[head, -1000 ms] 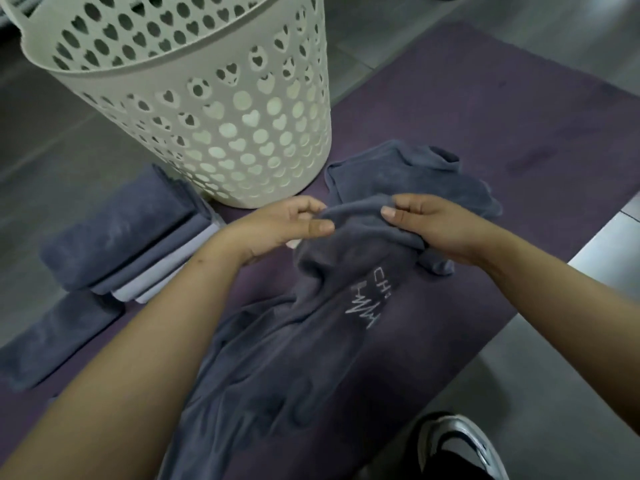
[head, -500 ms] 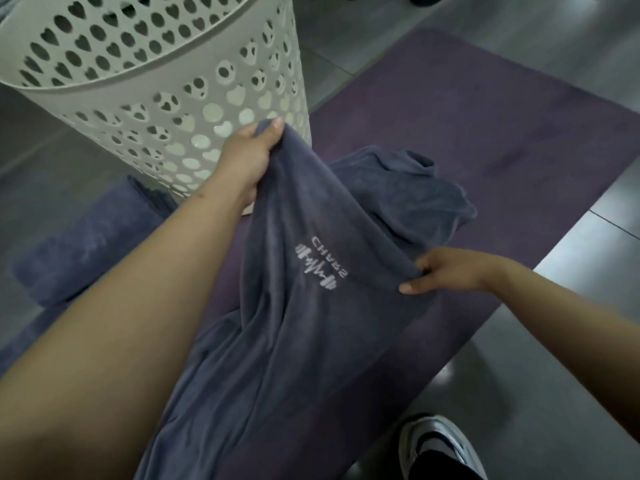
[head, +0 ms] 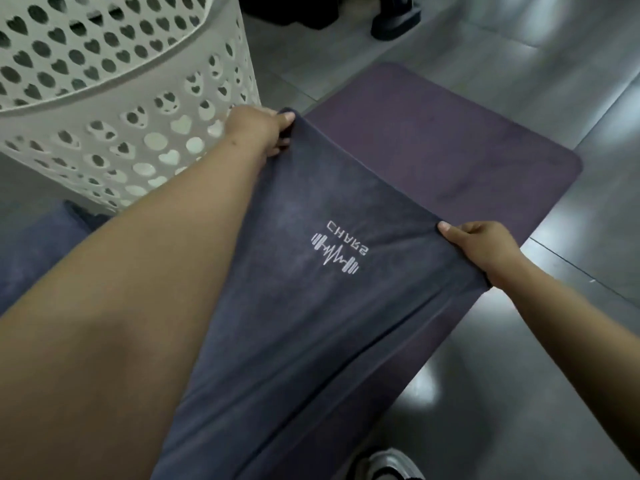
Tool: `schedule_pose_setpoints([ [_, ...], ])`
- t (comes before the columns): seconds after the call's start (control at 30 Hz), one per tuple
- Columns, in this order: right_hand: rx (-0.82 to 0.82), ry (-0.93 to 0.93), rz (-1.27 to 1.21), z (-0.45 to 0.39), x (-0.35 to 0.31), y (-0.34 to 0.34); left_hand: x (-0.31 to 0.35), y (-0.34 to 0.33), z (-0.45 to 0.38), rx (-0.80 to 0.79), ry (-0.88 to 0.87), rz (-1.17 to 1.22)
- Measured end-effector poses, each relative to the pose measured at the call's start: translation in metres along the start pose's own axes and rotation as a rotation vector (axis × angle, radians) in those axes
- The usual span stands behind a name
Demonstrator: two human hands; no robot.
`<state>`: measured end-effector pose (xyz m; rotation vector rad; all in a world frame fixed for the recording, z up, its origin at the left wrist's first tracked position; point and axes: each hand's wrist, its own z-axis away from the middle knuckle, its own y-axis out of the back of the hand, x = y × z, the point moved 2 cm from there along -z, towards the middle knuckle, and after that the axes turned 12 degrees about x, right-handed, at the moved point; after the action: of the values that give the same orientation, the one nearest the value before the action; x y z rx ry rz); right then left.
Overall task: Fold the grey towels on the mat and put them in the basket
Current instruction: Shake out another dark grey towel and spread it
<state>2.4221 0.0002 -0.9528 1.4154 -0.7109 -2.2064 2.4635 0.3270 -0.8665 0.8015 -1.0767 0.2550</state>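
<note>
Towel [head: 311,289] stretched taut; left hand [head: 258,131], right hand [head: 485,247] gripping corners (arms extended).

Grey towel [head: 301,306]: spread taut over the mat [head: 450,157], far edge stretched on a diagonal, near end running out of the bottom of view. White barbell-and-pulse logo with lettering faces up, reading reversed. Long creases run along its right side. Left hand [head: 259,131] grips the far corner by the basket [head: 114,109]; right hand [head: 485,247] pinches the other.

Basket: cream plastic, heart-shaped holes, upright at the mat's left.

Mat: purple, rounded corner, flat on the floor.

Left of the arm, blurred blue-grey cloth [head: 38,251], possibly more towels.
</note>
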Motion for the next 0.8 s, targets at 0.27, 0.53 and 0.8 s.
schedule_pose_setpoints([
  [0.27,0.2,0.017,-0.181,-0.02,-0.012,0.019,0.016,-0.051,0.009,-0.008,-0.03,0.278],
  [0.53,0.016,0.227,-0.041,0.011,-0.027,-0.025,-0.058,-0.065,0.067,-0.268,0.215,0.188],
  [0.8,-0.269,0.515,0.042,0.067,-0.058,-0.084,-0.113,-0.041,0.105,-0.552,0.596,0.378],
])
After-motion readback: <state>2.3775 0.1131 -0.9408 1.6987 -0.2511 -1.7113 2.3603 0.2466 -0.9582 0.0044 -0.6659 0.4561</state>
